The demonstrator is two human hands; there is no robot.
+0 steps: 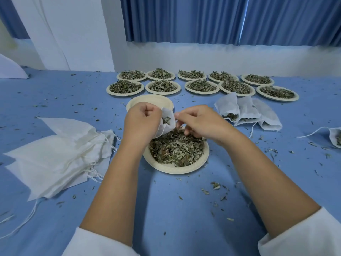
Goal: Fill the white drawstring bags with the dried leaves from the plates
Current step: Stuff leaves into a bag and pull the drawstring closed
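Now: bag held open over the leaf plate

Left hand (142,121) grips one side of a white drawstring bag (168,124), fingers curled round the cloth. Right hand (201,121) pinches the opposite rim between thumb and forefinger. Its other fingers curl down toward the heap below; cannot tell whether they hold any leaf. Bag mouth gapes between the two hands, and some leaf shows inside. Bag hangs just above the far edge of the near plate (166,168), which is heaped with dried leaves (177,148) and sits on the blue worktop (166,209) between the forearms.

Just behind the hands: an empty plate (149,99), partly hidden by the left hand. Further back, near the wall: ten leaf plates (125,93) in two rows of five. Left of the near plate: a pile of flat empty bags (55,154), strings trailing. Right of the hands: a few filled bags (247,109) lying overlapped, leaf visible at their mouths. One more bag (335,135) is cut off by the right edge. Loose leaf bits lie scattered over the worktop. White sleeves (304,235) cover the upper forearms. Blue curtain (203,19) hangs behind.
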